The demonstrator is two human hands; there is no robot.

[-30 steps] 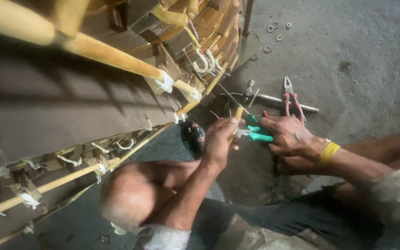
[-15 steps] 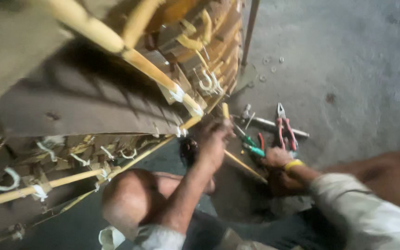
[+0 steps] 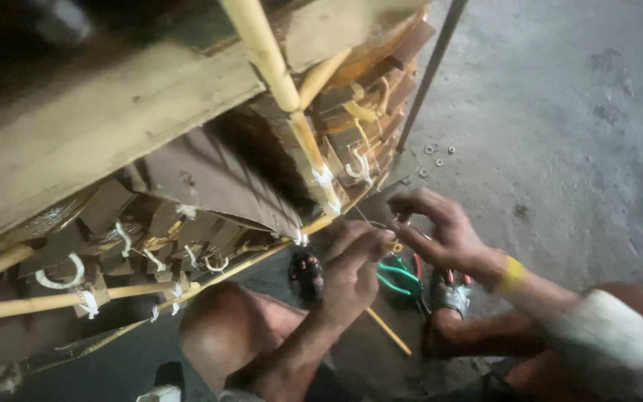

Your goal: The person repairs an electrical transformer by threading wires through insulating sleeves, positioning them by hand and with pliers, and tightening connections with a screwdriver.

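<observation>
My left hand (image 3: pixel 351 264) and my right hand (image 3: pixel 444 234) meet just below a coil assembly (image 3: pixel 210 179) of brown wood blocks and yellow sleeved rods. Both pinch a short yellow sleeve piece (image 3: pixel 393 246) with a thin wire (image 3: pixel 370 220) running up from it towards the coil. My right wrist wears a yellow band (image 3: pixel 512 273). Green-handled pliers (image 3: pixel 398 277) lie on the floor right under my hands, with red-handled pliers (image 3: pixel 417 265) beside them. My bare knee (image 3: pixel 225 327) is in front of the coil.
A wooden plank (image 3: pixel 113 126) tops the coil. A thin metal rod (image 3: pixel 429 74) stands at its right edge. Several small washers (image 3: pixel 437 152) lie on the grey concrete floor (image 3: pixel 574 134). A black object (image 3: pixel 305 277) and a yellow stick (image 3: pixel 390 333) lie near my legs.
A second ago my right hand held the green-handled pliers; they now lie on the floor. Both hands have come together on the yellow sleeve piece. The view has swung left and closer.
</observation>
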